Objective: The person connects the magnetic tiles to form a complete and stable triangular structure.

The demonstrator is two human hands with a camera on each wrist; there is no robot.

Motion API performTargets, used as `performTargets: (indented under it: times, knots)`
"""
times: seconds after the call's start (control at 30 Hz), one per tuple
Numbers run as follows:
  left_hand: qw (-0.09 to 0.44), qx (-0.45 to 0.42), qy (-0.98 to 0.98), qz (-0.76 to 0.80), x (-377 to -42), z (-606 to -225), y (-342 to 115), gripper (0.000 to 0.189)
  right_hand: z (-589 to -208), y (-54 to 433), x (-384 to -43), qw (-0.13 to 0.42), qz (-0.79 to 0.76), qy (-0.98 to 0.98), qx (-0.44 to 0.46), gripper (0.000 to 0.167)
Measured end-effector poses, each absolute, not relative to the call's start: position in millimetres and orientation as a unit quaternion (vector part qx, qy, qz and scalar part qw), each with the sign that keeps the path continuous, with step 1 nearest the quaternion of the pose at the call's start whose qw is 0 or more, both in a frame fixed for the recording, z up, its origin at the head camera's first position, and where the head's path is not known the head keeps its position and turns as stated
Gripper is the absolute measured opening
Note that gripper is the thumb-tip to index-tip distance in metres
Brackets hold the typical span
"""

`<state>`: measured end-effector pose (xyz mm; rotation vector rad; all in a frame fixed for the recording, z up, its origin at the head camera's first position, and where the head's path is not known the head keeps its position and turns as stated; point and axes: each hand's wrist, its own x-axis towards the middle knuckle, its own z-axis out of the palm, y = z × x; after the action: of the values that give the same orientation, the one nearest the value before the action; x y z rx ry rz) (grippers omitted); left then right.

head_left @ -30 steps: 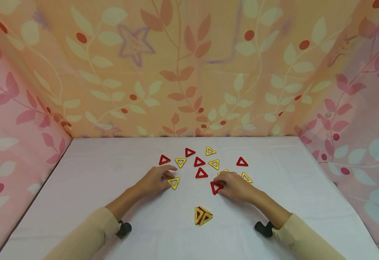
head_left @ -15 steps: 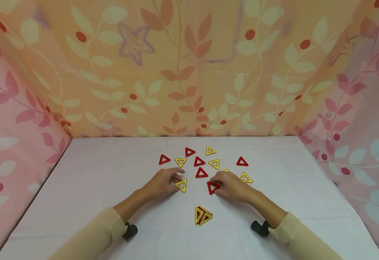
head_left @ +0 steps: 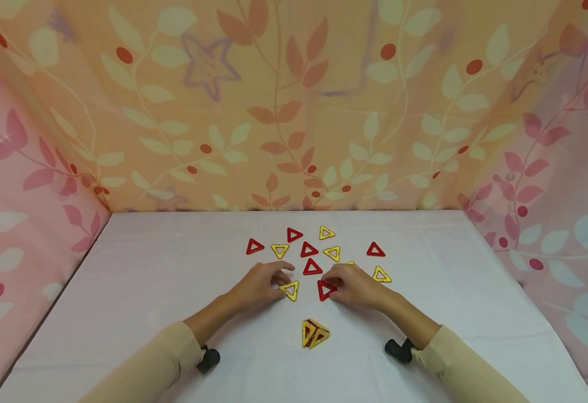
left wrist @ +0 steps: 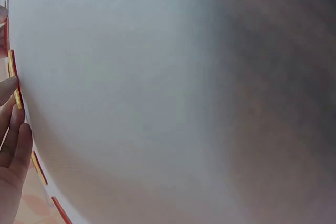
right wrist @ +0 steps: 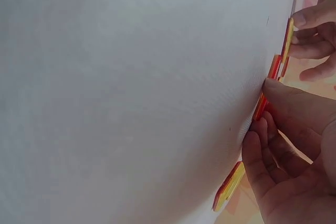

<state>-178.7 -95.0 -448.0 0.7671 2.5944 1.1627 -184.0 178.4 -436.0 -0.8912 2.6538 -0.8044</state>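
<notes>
In the head view my left hand pinches a yellow triangular magnetic tile by its left corner, thumb below and some fingers loosely raised. Opposite it, my right hand pinches a red triangular tile between thumb and fingers. A small gap separates the two tiles. The right wrist view gives the red tile edge-on at the thumb tip, and the yellow tile beyond. Nearer me sits a compact piece of joined yellow and red triangles.
Behind the hands lie several loose tiles, among them a red one, a yellow one and a red one farther right. A yellow tile is partly hidden by my right hand. Patterned cloth walls the white table.
My left hand has carried the yellow tile rightward, and my right hand has brought the red tile a little leftward. The gap between them has narrowed. The tiles on the table stay put.
</notes>
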Motion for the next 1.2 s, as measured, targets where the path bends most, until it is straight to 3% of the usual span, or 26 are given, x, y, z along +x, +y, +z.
performTargets:
  times: [1.2]
  knots:
    - [0.119,0.263,0.878,0.381,-180,-445,-72,0.048,-432,166,-185,0.124,-0.262,0.903,-0.318,0.033]
